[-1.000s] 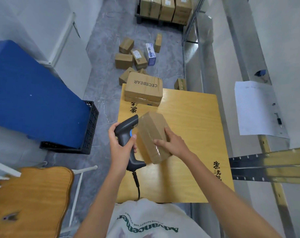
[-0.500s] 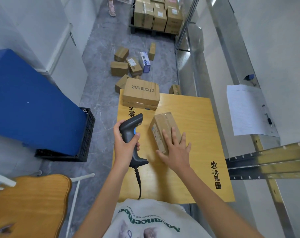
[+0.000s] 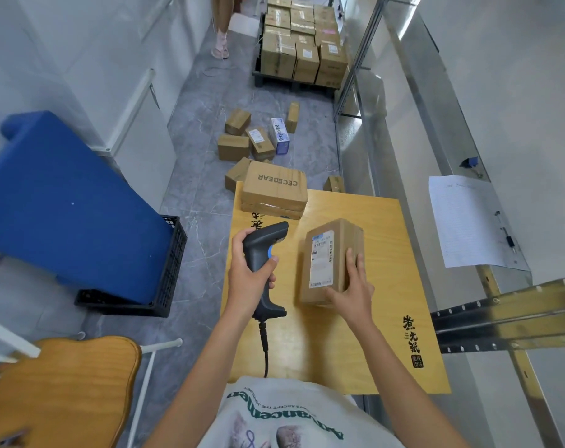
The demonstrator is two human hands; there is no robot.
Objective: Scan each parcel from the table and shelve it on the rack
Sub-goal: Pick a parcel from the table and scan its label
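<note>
Two hands: scanner (image 3: 264, 253), one parcel (image 3: 331, 260); two table (image 3: 394, 318) parcels.

Two hands: left hand (image 3: 248, 279), right hand (image 3: 352, 294). One scanner (image 3: 263, 253). Two parcels on one table (image 3: 387, 334): labelled parcel (image 3: 329, 260), CECEBEAR box (image 3: 274, 190). One chair (image 3: 58, 392), one black crate (image 3: 164, 276), one clipped paper sheet (image 3: 465, 221).
</note>
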